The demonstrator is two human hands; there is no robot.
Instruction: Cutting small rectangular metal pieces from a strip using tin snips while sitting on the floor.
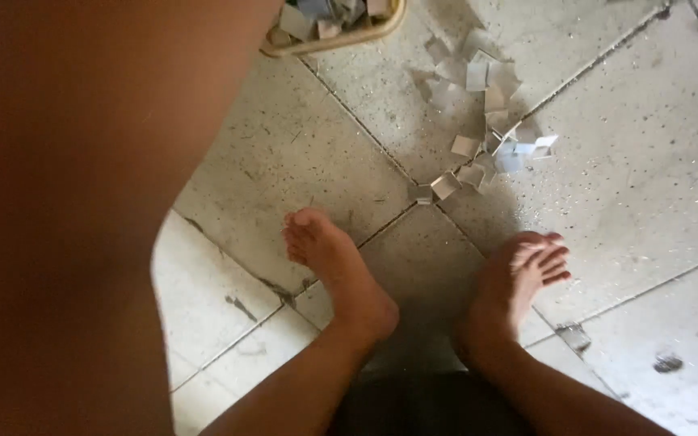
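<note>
1. Here, the left arm (66, 202), blurred, fills the near side; its grip cannot be told.
2. The grey folded pieces (486, 137) lie scattered on the tiled floor (648, 202), well apart to its right, beyond two bare feet (341, 274).
3. A basket (365, 32) holding more pieces sits just beside its upper edge.

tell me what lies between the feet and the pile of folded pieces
Head view: only bare floor tile with grout lines between feet and pile of folded pieces.

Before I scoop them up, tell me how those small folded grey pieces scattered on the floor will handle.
The folded grey pieces look thin and bent, so probably light and easily crushed. Loose in a scatter on the tiled floor, they would likely slide apart if pushed. Flat-sided folds should not roll.
</note>
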